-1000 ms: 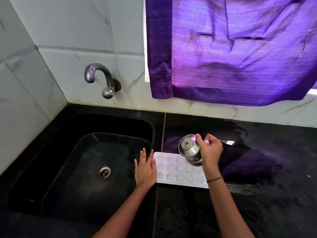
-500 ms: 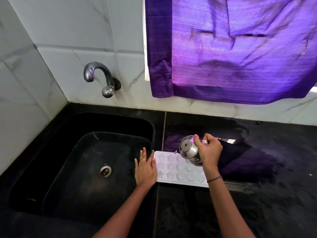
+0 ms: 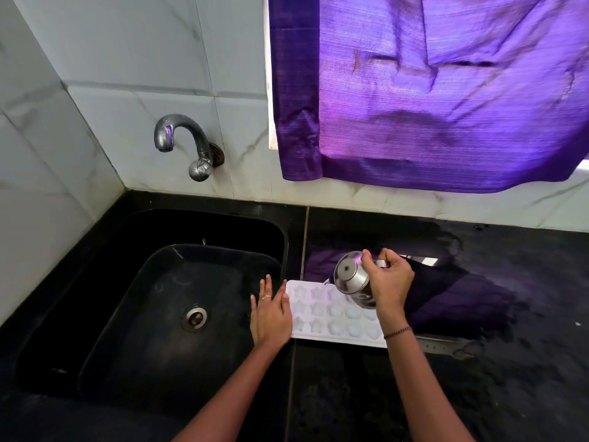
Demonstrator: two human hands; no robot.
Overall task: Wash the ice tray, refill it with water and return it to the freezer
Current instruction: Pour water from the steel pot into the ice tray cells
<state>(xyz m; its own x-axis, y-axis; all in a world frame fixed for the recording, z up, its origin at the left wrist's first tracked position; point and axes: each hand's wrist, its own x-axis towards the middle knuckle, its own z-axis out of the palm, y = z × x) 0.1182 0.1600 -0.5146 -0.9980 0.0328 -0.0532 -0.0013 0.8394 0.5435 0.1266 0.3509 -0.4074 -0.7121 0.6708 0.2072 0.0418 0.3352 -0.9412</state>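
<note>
Left hand (image 3: pixel 271 314) flat, fingers straight, resting against the left end of the white ice tray (image 3: pixel 322 320). Tray lies on black counter (image 3: pixel 350 393), just right of sink (image 3: pixel 223 224). Steel cup (image 3: pixel 352 279) tipped over tray's far edge, right hand (image 3: pixel 390 282) gripping it.

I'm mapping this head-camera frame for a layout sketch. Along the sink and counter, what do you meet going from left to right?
Sink drain → left hand → ice tray → right hand, which grips a steel cup tipped over the tray.
</note>
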